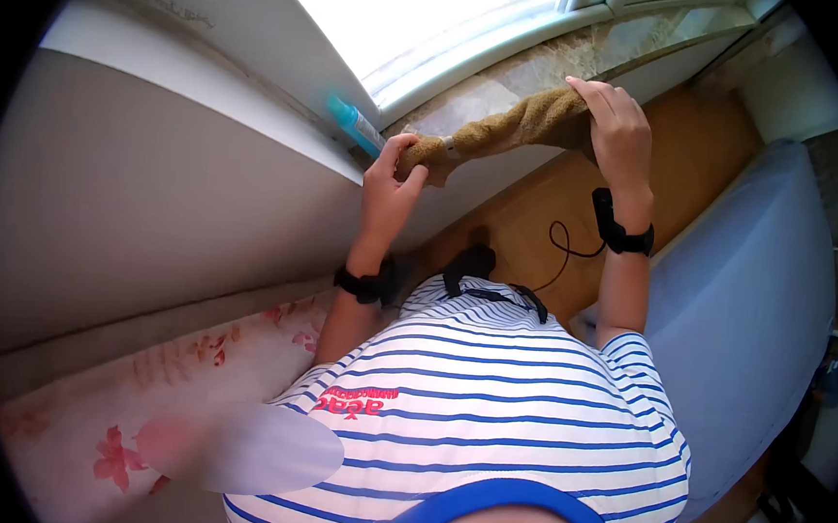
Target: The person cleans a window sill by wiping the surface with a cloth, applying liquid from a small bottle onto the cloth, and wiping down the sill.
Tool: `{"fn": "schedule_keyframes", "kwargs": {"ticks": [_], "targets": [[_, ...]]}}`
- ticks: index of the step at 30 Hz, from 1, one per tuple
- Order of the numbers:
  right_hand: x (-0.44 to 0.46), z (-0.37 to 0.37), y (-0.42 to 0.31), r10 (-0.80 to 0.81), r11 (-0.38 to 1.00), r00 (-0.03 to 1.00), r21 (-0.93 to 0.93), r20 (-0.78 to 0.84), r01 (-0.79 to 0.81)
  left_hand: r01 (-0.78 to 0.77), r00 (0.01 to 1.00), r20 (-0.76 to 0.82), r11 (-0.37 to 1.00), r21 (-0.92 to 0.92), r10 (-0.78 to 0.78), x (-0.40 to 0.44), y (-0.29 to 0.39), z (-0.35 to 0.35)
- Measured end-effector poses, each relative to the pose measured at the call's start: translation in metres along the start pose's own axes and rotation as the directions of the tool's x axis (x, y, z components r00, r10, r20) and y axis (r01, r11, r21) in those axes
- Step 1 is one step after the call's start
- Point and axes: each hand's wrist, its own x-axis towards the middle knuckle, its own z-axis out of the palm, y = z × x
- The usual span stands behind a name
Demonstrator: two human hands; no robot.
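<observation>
A brown terry towel (511, 124) stretches between my two hands, twisted and bunched lengthwise, just above the stone window sill (550, 57). My left hand (392, 182) pinches its left end between thumb and fingers, near a small pale tag. The other end is gripped by my right hand (622, 135), fingers over the top and the thumb hidden behind the cloth. A teal bottle (356, 126) with a white label stands at the corner of the sill, close beside my left hand. Both wrists carry black straps.
The bright window (435, 29) lies beyond the sill. A grey-blue covered piece of furniture (746, 314) stands to the right. Flowered fabric (188, 372) is at lower left. A black cable (567, 257) hangs below my right wrist over the wooden floor (698, 164).
</observation>
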Motion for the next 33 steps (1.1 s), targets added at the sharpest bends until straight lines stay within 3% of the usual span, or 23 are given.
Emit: {"fn": "schedule_keyframes", "kwargs": {"ticks": [1, 3, 4, 5, 7, 8, 9, 11, 12, 14, 16, 19, 21, 23, 24, 26, 27, 29, 31, 33], "targets": [[0.015, -0.002, 0.003, -0.01, 1.0, 1.0, -0.013, 0.006, 0.011, -0.001, 1.0, -0.002, 1.0, -0.018, 0.001, 0.01, 0.002, 0.002], [0.041, 0.0, 0.011, -0.185, 0.982, 0.954, -0.086, -0.234, 0.169, -0.016, 0.999, -0.037, 0.98, -0.197, 0.009, 0.03, 0.002, 0.008], [0.043, 0.011, 0.022, -0.234, 0.972, 0.92, -0.108, -0.315, 0.21, 0.085, 0.996, -0.01, 0.949, -0.304, -0.092, 0.036, 0.001, 0.011], [0.043, 0.023, 0.03, -0.249, 0.968, 0.917, -0.116, -0.311, 0.224, 0.08, 0.996, -0.017, 0.945, -0.318, -0.09, 0.04, 0.0, 0.014], [0.029, 0.051, 0.046, -0.2, 0.979, 0.962, -0.086, -0.186, 0.187, 0.241, 0.969, 0.016, 0.921, -0.307, -0.248, 0.041, -0.005, 0.019], [0.017, 0.073, 0.057, -0.132, 0.991, 0.99, -0.005, -0.048, 0.132, 0.364, 0.931, 0.08, 0.894, -0.262, -0.356, 0.042, -0.01, 0.018], [0.0, 0.088, 0.065, -0.142, 0.99, 0.99, -0.002, -0.029, 0.142, 0.378, 0.925, 0.08, 0.884, -0.274, -0.371, 0.039, -0.023, 0.019], [-0.022, 0.11, 0.076, -0.08, 0.984, 0.96, 0.176, 0.269, 0.032, 0.308, 0.947, 0.146, 0.937, -0.166, -0.286, 0.037, -0.049, 0.024], [-0.027, 0.116, 0.079, -0.087, 0.983, 0.956, 0.18, 0.28, 0.037, 0.261, 0.965, 0.087, 0.905, -0.336, -0.246, 0.035, -0.054, 0.035], [-0.036, 0.116, 0.076, 0.045, 0.948, 0.948, 0.286, 0.315, -0.14, 0.319, 0.947, 0.097, 0.845, -0.43, -0.308, 0.04, -0.048, 0.035], [-0.038, 0.116, 0.077, 0.022, 0.945, 0.947, 0.303, 0.321, -0.125, 0.4, 0.91, 0.139, 0.736, -0.546, -0.391, 0.046, -0.049, 0.035], [-0.029, 0.124, 0.091, -0.006, 0.92, 0.942, 0.371, 0.336, -0.127, 0.332, 0.929, 0.035, 0.788, -0.519, -0.369, 0.059, -0.049, 0.045], [-0.012, 0.122, 0.098, -0.017, 0.898, 0.934, 0.416, 0.357, -0.143, 0.305, 0.941, -0.007, 0.857, -0.415, -0.338, 0.067, -0.045, 0.047], [0.019, 0.121, 0.107, 0.022, 0.895, 0.961, 0.422, 0.274, -0.141, 0.192, 0.967, -0.113, 0.948, -0.254, -0.226, 0.08, -0.036, 0.051], [0.034, 0.121, 0.116, 0.017, 0.892, 0.958, 0.429, 0.285, -0.143, 0.164, 0.972, -0.123, 0.95, -0.265, -0.202, 0.087, -0.029, 0.053], [0.067, 0.117, 0.129, -0.08, 0.924, 0.997, 0.374, -0.005, 0.076, 0.134, 0.974, -0.159, 0.976, -0.171, -0.162, 0.097, -0.004, 0.051], [0.077, 0.114, 0.131, -0.088, 0.924, 0.996, 0.375, -0.003, 0.083, 0.089, 0.979, -0.178, 0.993, -0.081, -0.102, 0.1, -0.002, 0.05], [0.09, 0.1, 0.14, -0.235, 0.921, 0.957, 0.275, -0.167, 0.274, 0.081, 0.981, -0.169, 0.995, -0.064, -0.091, 0.097, 0.009, 0.049], [0.079, 0.097, 0.142, -0.275, 0.908, 0.943, 0.271, -0.188, 0.319, 0.113, 0.989, -0.092, 0.993, -0.039, -0.116, 0.086, 0.013, 0.047], [0.05, 0.103, 0.14, -0.289, 0.917, 0.957, 0.293, 0.018, 0.272, 0.163, 0.986, -0.035, 0.987, 0.017, -0.162, 0.069, -0.013, 0.043]]}}
